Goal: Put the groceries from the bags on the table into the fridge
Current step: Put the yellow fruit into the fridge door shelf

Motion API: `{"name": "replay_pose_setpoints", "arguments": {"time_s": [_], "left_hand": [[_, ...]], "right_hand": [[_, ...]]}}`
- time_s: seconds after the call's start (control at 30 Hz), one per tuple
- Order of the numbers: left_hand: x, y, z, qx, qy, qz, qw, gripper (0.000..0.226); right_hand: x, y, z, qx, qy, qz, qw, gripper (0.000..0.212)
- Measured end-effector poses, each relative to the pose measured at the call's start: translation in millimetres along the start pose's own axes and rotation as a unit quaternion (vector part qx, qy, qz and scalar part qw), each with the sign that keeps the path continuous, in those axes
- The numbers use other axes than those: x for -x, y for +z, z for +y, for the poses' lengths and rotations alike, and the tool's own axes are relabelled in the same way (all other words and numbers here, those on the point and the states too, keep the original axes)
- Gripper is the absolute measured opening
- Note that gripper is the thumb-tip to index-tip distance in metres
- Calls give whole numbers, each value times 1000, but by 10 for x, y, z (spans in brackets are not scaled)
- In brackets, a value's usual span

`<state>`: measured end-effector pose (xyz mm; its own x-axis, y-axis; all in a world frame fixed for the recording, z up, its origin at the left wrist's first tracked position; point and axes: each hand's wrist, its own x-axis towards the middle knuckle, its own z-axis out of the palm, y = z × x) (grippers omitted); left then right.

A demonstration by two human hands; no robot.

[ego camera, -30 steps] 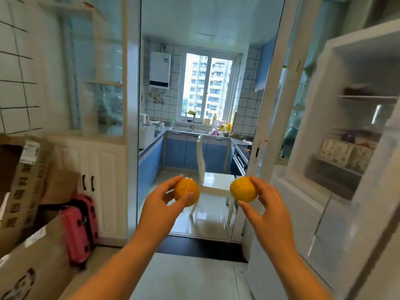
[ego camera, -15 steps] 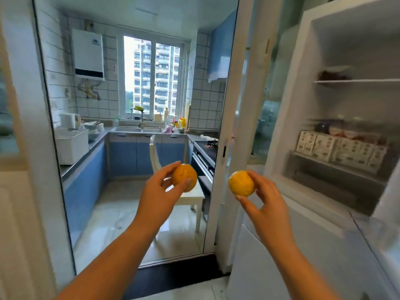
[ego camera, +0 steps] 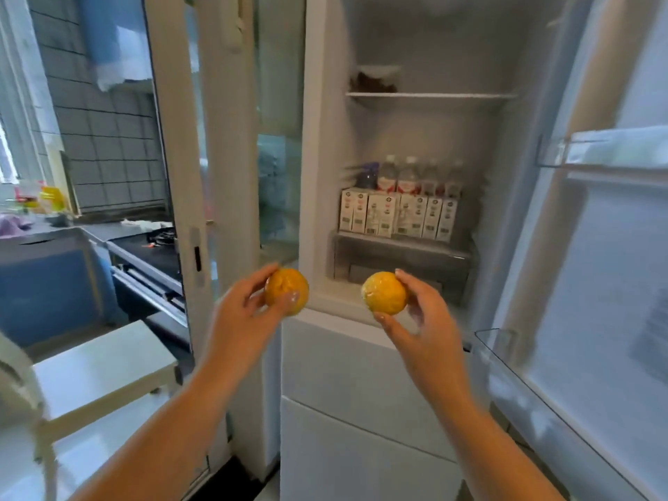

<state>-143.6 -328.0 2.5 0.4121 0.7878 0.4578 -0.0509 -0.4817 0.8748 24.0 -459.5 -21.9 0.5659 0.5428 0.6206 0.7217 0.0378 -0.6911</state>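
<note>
Two round orange fruits held up before the open white fridge.
The left hand pinches one round orange fruit; the right hand grips the other orange fruit (both fingertip holds).

Grey tiled kitchen wall, blue cabinets, white chair, glass sliding door frame, daylight at left.

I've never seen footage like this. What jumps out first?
Two oranges, one held in each hand: the left hand grips one orange, the right hand the other orange, both raised before the open fridge. Behind them, on a fridge shelf, stands a row of white cartons with bottles at their back.
</note>
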Motion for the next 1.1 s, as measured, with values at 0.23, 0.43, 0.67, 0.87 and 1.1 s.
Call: {"name": "replay_pose_setpoints", "arguments": {"time_s": [0.23,0.43,0.67,0.87,1.1], "left_hand": [[-1043,771,-353,89,10,-64,994,41],[-1668,1521,-520,156,25,-150,976,42],[-1814,2313,-615,200,43,-316,927,45],[-1481,2827,-662,219,48,-453,863,45],[-1073,3117,-622,245,67,-571,781,43]], "right_hand": [[-844,130,579,12,-3,43,999,51],[-1240,-39,939,42,-3,126,991,58],[-1123,-411,1058,132,51,239,961,57],[-646,-662,980,277,164,278,905,66],[-7,-851,846,338,267,297,852,62]]}}
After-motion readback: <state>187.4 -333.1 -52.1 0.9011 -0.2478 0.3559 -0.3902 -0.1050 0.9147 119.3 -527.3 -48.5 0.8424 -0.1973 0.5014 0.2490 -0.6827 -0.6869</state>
